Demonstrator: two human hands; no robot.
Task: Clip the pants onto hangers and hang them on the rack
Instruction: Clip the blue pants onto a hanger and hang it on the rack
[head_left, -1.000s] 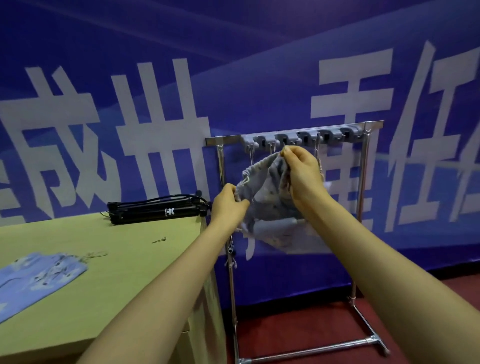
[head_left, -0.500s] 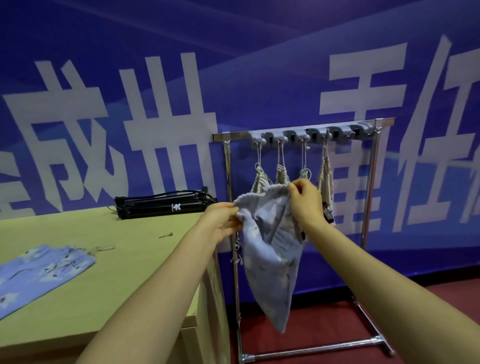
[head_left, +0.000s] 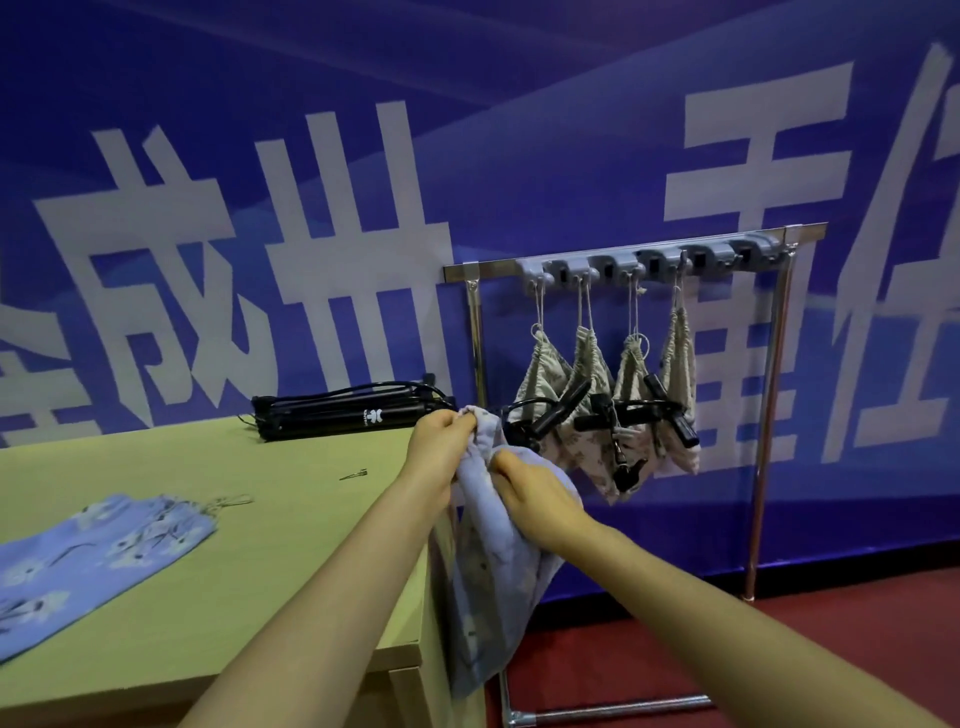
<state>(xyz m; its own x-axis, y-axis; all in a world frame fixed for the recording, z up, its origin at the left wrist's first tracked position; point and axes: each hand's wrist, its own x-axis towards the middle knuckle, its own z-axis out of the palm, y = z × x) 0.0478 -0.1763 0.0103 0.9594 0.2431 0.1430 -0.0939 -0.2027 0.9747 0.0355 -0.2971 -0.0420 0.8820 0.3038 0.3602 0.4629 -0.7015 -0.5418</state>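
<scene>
A blue banner wall backs a green table (head_left: 260, 519), with the rack (head_left: 483, 270) to its right. You have lowered the pale blue pants (head_left: 493, 582) from the rack's bar to the table's far right corner. Your left hand (head_left: 441, 447) and right hand (head_left: 535, 499) both pinch their top edge, apparently not yet clipped. The table edge crowds the left, and open floor lies to the right.
</scene>
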